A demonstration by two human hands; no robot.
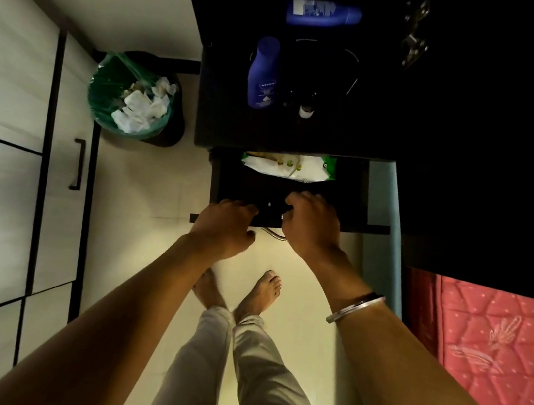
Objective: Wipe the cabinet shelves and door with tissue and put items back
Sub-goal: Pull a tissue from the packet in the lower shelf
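While both hands curl over the drawer front (290, 225) at frame centre, the wipes pack (290, 166) lies crosswise just above the right hand (312, 224), nearer it than the left hand (225, 227).

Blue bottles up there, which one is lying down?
The far blue bottle, near the back of the dark cabinet top, lies on its side. The nearer one, the Nivea bottle, stands upright.
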